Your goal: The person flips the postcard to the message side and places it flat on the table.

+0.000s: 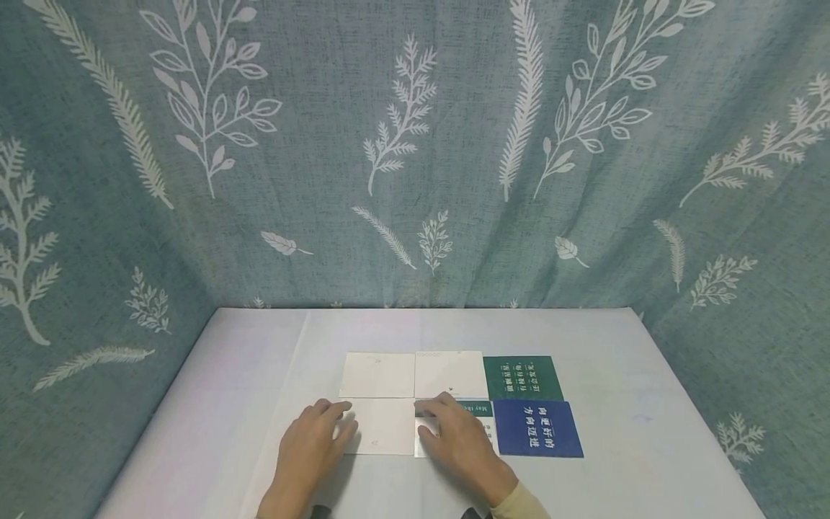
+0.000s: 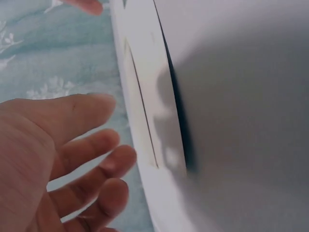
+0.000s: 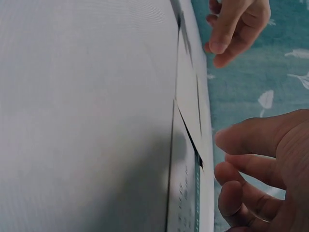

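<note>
Six cards lie in two rows. The back row holds two cream cards (image 1: 378,375) (image 1: 454,371) and a green card (image 1: 523,378) with white characters. In front are a cream card (image 1: 382,427), a white card with a green band (image 1: 483,409) and a blue card (image 1: 538,428). My left hand (image 1: 310,443) (image 2: 63,154) is at the left edge of the front cream card, fingers loosely bent, holding nothing. Over the green-banded card, partly hiding it, is my right hand (image 1: 462,445) (image 3: 265,169), fingers apart and empty. Both wrist views show a gap between fingers and cards.
A white-covered table (image 1: 259,375) extends around the cards. Green-blue curtains (image 1: 311,144) with a white leaf pattern stand behind the table and at its sides.
</note>
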`<action>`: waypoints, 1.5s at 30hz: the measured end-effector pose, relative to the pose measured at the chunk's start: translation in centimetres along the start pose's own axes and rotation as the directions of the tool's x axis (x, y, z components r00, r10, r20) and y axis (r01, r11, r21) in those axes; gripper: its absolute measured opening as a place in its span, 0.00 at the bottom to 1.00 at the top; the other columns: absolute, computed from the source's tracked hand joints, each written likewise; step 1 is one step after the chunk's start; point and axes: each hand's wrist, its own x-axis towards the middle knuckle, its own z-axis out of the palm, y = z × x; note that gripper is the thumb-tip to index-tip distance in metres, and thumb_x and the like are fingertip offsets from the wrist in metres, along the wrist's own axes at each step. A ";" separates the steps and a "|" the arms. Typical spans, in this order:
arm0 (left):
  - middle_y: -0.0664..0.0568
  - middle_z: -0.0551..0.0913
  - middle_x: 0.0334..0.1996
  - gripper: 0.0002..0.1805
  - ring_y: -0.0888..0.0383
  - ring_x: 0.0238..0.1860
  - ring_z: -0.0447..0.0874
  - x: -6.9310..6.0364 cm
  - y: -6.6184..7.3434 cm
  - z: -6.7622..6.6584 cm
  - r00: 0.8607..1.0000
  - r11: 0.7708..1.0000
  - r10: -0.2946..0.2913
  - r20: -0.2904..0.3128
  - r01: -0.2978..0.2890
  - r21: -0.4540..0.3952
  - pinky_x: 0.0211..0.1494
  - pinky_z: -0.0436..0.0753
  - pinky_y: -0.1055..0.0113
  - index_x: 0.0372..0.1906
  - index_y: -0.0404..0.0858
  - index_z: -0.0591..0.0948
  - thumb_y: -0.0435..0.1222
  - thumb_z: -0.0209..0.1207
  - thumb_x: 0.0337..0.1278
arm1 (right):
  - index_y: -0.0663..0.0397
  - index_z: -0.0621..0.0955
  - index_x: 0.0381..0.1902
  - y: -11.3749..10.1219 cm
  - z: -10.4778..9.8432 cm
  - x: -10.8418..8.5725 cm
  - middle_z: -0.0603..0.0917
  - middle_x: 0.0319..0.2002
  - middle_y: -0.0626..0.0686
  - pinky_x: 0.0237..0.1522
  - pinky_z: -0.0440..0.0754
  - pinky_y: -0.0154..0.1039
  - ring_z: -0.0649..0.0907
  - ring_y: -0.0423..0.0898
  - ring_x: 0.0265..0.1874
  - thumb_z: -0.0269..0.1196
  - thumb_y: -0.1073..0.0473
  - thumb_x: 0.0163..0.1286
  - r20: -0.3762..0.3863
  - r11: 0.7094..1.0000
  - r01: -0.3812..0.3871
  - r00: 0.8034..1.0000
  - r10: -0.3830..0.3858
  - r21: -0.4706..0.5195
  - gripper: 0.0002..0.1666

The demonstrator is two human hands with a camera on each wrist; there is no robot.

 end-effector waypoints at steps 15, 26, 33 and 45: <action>0.52 0.85 0.39 0.18 0.55 0.36 0.83 1.2 3.6 2.2 0.993 0.993 0.101 0.053 -0.098 -0.070 0.35 0.82 0.63 0.44 0.42 0.88 0.42 0.75 0.48 | 0.44 0.82 0.59 1.8 -3.3 -0.6 0.82 0.44 0.43 0.34 0.79 0.32 0.76 0.35 0.33 0.74 0.56 0.60 -0.030 0.997 -0.075 0.997 0.075 0.000 0.28; 0.54 0.85 0.38 0.19 0.59 0.32 0.78 1.9 5.1 2.8 0.983 0.984 0.156 0.101 -0.146 -0.098 0.32 0.78 0.68 0.44 0.42 0.88 0.43 0.76 0.47 | 0.46 0.82 0.59 4.0 -4.7 -1.5 0.82 0.43 0.44 0.34 0.79 0.32 0.77 0.38 0.33 0.76 0.57 0.57 -0.046 0.994 -0.100 0.994 0.098 -0.038 0.31; 0.54 0.84 0.38 0.19 0.60 0.34 0.79 2.5 5.7 3.4 0.974 0.982 0.181 0.133 -0.171 -0.082 0.34 0.80 0.68 0.45 0.43 0.87 0.45 0.75 0.48 | 0.47 0.82 0.60 5.3 -5.3 -1.8 0.80 0.42 0.44 0.34 0.77 0.32 0.73 0.36 0.32 0.77 0.57 0.56 -0.017 0.992 -0.111 0.994 0.110 -0.059 0.32; 0.52 0.83 0.40 0.21 0.58 0.36 0.80 3.2 6.8 4.5 0.954 0.971 0.234 0.186 -0.219 -0.095 0.35 0.81 0.66 0.47 0.41 0.87 0.47 0.74 0.50 | 0.50 0.82 0.60 7.0 -5.9 -2.7 0.79 0.44 0.45 0.42 0.82 0.40 0.75 0.38 0.38 0.78 0.53 0.55 0.015 0.985 -0.138 0.990 0.140 -0.105 0.34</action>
